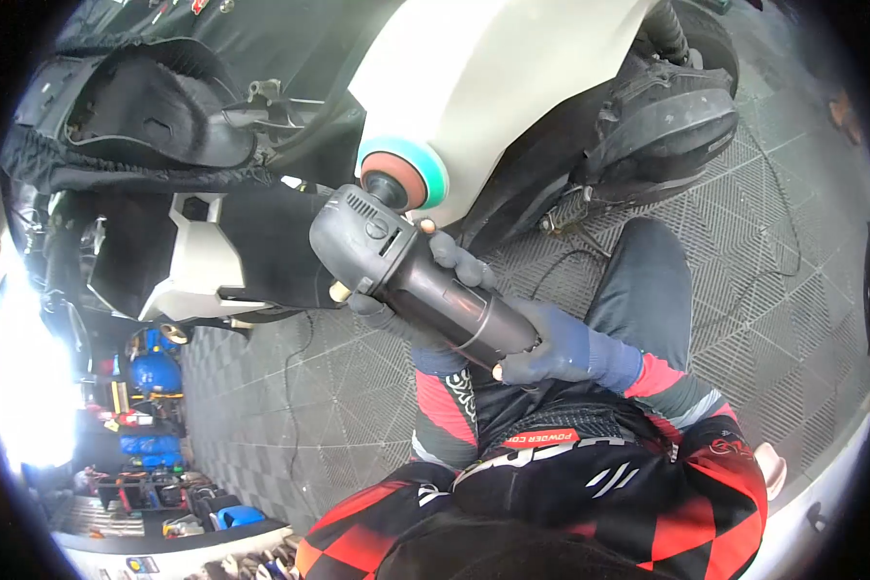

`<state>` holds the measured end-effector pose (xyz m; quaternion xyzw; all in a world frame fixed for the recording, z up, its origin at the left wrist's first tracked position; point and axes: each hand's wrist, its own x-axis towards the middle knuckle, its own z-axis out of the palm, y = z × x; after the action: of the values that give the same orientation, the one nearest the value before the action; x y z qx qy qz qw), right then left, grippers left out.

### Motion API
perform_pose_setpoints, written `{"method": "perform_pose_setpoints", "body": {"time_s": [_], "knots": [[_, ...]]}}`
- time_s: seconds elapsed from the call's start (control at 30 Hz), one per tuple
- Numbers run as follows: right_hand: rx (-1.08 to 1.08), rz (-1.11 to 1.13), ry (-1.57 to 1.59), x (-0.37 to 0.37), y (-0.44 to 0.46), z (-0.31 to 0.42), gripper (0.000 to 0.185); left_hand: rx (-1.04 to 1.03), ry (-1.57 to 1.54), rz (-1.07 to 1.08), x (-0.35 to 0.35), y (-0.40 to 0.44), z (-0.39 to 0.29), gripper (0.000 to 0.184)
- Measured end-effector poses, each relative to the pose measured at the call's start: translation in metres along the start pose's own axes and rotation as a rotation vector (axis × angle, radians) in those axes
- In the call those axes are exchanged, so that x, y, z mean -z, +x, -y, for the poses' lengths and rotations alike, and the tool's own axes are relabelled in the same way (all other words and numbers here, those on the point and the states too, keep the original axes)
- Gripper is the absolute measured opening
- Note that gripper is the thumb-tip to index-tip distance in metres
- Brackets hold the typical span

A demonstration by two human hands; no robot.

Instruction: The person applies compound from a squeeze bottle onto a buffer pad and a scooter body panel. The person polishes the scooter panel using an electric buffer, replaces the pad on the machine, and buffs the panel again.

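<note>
A black and dark brown power polisher [435,300] lies diagonally across the middle of the view. My left hand [462,263], in a dark fingertip-less glove, wraps round the tool's front part from beneath, thumb on one side and fingers on the other. Around the rear end of the body, my right hand [551,346] is closed, also gloved. The polisher's round pad [433,176], teal with a reddish-brown backing, is against the lower edge of a glossy white panel [474,77] on a motorcycle or scooter. Whether the pad is spinning cannot be told.
Black vehicle parts [662,126] stand at the upper right, and an open black compartment [150,111] at the upper left. Below that is a white-and-black body part [198,256]. Cables run over the grey tiled floor [251,416]. Blue items [155,372] and tools are at the lower left.
</note>
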<state>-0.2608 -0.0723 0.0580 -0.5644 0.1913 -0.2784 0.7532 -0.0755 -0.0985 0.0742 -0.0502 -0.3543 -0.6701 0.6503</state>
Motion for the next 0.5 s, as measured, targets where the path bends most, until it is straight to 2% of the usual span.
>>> {"method": "perform_pose_setpoints", "body": {"time_s": [0.1, 0.17, 0.3, 0.33, 0.37, 0.4, 0.47, 0.5], "knots": [[0.008, 0.009, -0.025, 0.019, -0.015, 0.018, 0.081, 0.006, 0.072, 0.011, -0.018, 0.019, 0.014, 0.11], [-0.016, 0.019, -0.017, 0.032, -0.024, 0.027, 0.072, 0.019, 0.097, 0.05, -0.033, 0.033, 0.024, 0.11], [0.066, -0.027, -0.018, 0.051, -0.04, 0.047, 0.065, 0.058, 0.086, 0.146, -0.057, 0.062, 0.042, 0.11], [0.097, -0.017, 0.001, 0.056, -0.044, 0.046, 0.07, 0.075, 0.068, 0.157, -0.069, 0.068, 0.048, 0.11], [0.127, -0.005, 0.02, 0.058, -0.047, 0.046, 0.074, 0.034, 0.075, 0.038, -0.083, 0.068, 0.059, 0.109], [0.122, 0.004, 0.014, 0.057, -0.052, 0.051, 0.074, 0.022, 0.077, 0.037, -0.088, 0.073, 0.064, 0.109], [0.156, -0.061, 0.295, 0.051, -0.066, 0.063, 0.088, 0.084, 0.243, 0.046, -0.095, 0.085, 0.069, 0.108], [0.12, 0.01, 0.33, 0.055, -0.065, 0.054, 0.098, 0.063, 0.245, 0.04, -0.106, 0.086, 0.071, 0.108]]}}
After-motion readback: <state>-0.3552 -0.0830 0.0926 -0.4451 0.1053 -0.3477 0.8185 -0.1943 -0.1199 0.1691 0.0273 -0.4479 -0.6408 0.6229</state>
